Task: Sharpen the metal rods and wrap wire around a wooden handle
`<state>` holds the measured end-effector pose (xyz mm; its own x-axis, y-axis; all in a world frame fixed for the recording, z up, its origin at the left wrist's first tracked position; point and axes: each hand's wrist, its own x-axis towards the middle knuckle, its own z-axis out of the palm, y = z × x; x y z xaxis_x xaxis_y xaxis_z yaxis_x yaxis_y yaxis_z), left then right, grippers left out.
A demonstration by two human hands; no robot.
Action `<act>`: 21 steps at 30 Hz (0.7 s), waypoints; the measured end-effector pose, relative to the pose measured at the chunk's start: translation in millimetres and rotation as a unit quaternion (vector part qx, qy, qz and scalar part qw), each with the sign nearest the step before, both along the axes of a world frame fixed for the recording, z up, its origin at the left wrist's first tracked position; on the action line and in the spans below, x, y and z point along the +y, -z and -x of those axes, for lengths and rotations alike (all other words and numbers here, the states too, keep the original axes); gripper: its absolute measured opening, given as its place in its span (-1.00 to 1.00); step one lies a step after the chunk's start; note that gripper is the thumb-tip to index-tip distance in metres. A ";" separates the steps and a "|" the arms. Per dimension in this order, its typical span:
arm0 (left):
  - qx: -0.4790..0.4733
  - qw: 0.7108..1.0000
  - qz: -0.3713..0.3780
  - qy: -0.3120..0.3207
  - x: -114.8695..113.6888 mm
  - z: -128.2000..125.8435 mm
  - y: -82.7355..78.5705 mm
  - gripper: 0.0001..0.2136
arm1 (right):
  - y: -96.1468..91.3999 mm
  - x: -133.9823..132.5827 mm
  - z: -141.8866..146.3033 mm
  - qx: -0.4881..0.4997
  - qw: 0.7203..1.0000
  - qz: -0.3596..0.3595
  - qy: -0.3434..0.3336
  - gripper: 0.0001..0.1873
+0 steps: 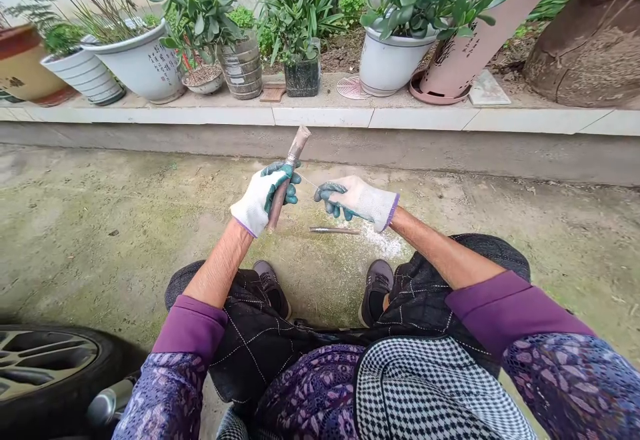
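Gloved in white with green-coated fingers, my left hand (pixel 267 193) is closed round a brownish stick (pixel 299 139), held tilted with its upper end away from me. Shiny wraps, like wire or tape, circle the stick just above my fingers. A thin strand (pixel 307 181) runs taut from there to my right hand (pixel 353 199). That hand wears a matching glove, and its thumb and fingers pinch the strand. Below it on the ground lies a slim dark rod (pixel 334 230) with a silvery part at its left; its kind is unclear.
White powder or crumbs (pixel 385 241) lie on the concrete ground (pixel 125 220). Ahead, a low tiled ledge (pixel 320 117) bears several potted plants, among them a white pot (pixel 395 60). A car wheel (pixel 50 367) stands at lower left. My shoes flank the working spot.
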<state>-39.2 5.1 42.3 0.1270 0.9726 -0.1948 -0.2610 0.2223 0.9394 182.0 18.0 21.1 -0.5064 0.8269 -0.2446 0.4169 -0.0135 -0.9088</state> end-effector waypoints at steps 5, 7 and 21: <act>0.030 0.999 -0.016 -0.006 -3.3 -2.9 -6.5 -0.69 | 1.8 13.5 0.1 0.058 0.994 -0.086 0.038 -0.68; 0.039 0.999 -0.022 -0.001 -4.7 -7.7 -8.0 -0.71 | -2.1 19.2 6.0 0.131 0.985 -0.083 0.079 -0.63; -0.096 0.986 0.066 0.116 -19.6 -35.0 -18.5 -0.73 | -37.6 25.8 20.5 0.364 0.930 -0.037 0.043 -0.58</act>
